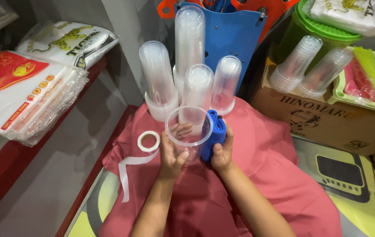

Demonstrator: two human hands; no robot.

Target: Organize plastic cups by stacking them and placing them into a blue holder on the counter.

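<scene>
A view from above onto a red cloth (257,175) spread over a low surface, with a person's 2 bare forearms reaching in from the bottom edge. The left hand (172,153) grips a clear plastic cup (188,131) near the middle of the cloth; the cup's open mouth tilts toward the camera, the thumb lies against its near side and the fingers curl around the far side, visible through the plastic. The right hand (222,151) is closed around a folded blue cloth (214,131), pressing it against the cup's right side.

Just behind the cup, at the far edge of the red cloth, stand 4 upright stacks of clear cups (189,66), upside down, of differing heights. To the cup's left on the red cloth lies a roll of white tape (149,141), with a loose strip trailing toward the camera. Behind the stacks rises a blue metal panel (233,37).

Right of the red cloth sits a cardboard box (327,120) with 2 more stacks of clear cups lying slanted on top. Left of the cloth, shelves hold white plastic packages (21,94).
</scene>
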